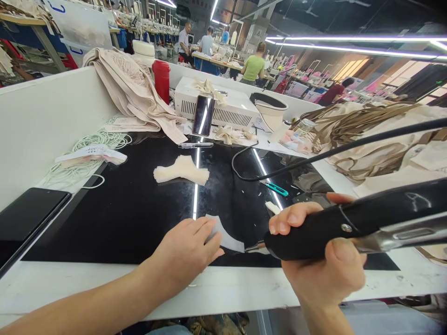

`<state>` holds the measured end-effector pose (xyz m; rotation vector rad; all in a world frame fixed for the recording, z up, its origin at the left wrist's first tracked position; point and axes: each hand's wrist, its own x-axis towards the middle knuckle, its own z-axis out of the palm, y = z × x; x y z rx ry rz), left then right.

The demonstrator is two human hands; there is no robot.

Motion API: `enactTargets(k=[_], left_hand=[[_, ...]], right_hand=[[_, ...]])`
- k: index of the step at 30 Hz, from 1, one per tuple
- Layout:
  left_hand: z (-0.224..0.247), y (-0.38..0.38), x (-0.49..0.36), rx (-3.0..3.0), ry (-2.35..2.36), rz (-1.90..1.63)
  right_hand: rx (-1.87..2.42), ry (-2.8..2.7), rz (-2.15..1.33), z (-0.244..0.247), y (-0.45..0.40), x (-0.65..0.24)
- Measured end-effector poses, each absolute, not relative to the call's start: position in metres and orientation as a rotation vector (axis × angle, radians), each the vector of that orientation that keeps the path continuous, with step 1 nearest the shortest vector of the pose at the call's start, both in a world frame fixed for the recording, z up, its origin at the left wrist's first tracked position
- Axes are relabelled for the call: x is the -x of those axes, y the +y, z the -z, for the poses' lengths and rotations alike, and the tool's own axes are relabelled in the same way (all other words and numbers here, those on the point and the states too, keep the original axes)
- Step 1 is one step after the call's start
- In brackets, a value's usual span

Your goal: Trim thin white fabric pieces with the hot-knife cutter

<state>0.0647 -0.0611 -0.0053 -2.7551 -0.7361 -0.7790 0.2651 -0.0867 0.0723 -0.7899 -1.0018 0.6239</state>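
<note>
The left hand point(186, 251) covers the left end of a curved pale grey piece point(226, 238), which lies near the front edge of the worktop point(226, 284). The tool point(307, 232) in the right hand point(326, 270) runs out of view at the right, and its body hides part of the worktop's right side.

The left hand comes in from the front-left, palm down, fingers bent and close together; they seem to press the piece down, though I cannot tell whether they also pinch it. The right hand is closed around the tool, fingers over the far side, thumb on the near side by a metal lever point(408, 232). The narrow metal tip point(256, 247) points left, at the piece's right end.

Beyond the hands lie a cream piece point(181, 171) and a teal cutter point(275, 188). A black cable point(314, 156) loops across toward the right edge, in front of strapped fabric point(377, 130). A propped phone point(203, 116) stands near the back edge.
</note>
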Motion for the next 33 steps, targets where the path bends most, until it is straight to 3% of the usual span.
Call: enactTargets(k=[17,24,33], left_hand=[[0.006,-0.058,-0.063,2.810,-0.736,0.775],[-0.027,-0.050,-0.050,2.997,-0.854,0.823],[-0.037,-0.059,0.000,3.015,-1.307,0.478]], right_hand=[[0.773,-1.024,-0.660,-0.068,-0.088,-0.261],[0.899,-1.102,-0.593,-0.080,-0.090,-0.267],[0.687,-1.113,-0.722,-0.088,-0.078,-0.228]])
